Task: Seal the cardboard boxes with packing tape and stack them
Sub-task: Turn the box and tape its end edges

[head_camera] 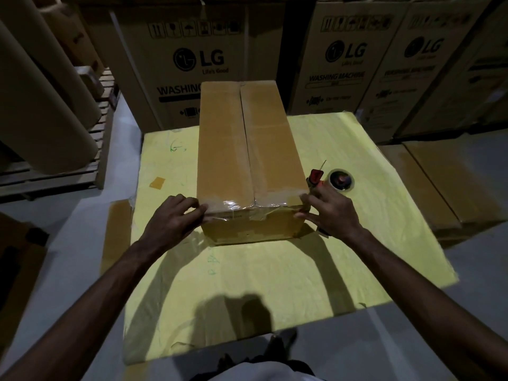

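Two hands hold one box (247, 149) at its near end. The left hand (176, 218) grips the near-left corner, fingers bent over the top edge. The right hand (327, 213) pinches the near-right corner, fingers on top and thumb on the front face. The box is long, plain brown cardboard, its two top flaps meeting in one seam down the middle. One strip of clear glossy tape (236, 207), wrinkled, runs along the box's near edge. The box lies on one bench (275, 284) covered with a pale yellow sheet. Just right of the box, behind the right hand, are one red cutter (316, 176) and one round tape roll (341, 188). Left of the box one small brown scrap (157, 182) sticks to the sheet. Behind the box stand three printed LG cartons (192, 50).
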The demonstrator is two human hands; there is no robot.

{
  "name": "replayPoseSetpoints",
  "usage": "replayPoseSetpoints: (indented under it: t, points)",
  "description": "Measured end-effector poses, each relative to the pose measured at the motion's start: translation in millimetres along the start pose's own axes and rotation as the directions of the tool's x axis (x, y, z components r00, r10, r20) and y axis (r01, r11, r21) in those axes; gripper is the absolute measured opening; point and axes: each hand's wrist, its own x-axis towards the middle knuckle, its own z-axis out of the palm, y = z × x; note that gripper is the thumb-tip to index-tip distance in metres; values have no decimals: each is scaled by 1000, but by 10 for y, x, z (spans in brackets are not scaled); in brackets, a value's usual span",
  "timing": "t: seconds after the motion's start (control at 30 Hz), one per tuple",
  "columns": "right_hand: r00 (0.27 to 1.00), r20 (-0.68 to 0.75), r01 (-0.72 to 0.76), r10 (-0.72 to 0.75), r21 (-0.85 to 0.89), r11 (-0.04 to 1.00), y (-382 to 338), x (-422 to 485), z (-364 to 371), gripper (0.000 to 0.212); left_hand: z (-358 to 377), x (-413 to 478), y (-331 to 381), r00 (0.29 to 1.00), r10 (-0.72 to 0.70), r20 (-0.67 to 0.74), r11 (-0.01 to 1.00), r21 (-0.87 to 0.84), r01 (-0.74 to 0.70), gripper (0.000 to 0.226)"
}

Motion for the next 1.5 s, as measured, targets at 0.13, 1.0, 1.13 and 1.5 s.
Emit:
replayPoseSetpoints:
  t: [0.13, 1.0, 1.13, 1.5]
  points:
    - [990, -57, 124, -126, -37, 992, 75, 0, 15, 39, 46, -48, 38, 997, 80, -13, 995, 62, -79, 37]
    - [955, 104, 238, -277, 287, 928, -588, 591, 194, 38, 71, 935, 732, 895, 14, 445, 980, -186, 77, 25]
    - [946, 138, 244, -294, 296, 924, -558, 559, 185, 36, 81, 991, 748, 881, -46, 470, 970, -189, 151, 31]
    - [980, 191, -117, 58, 318, 941, -278, 420, 58, 34, -121, 680, 259, 825, -283, 490, 843, -284, 457, 39]
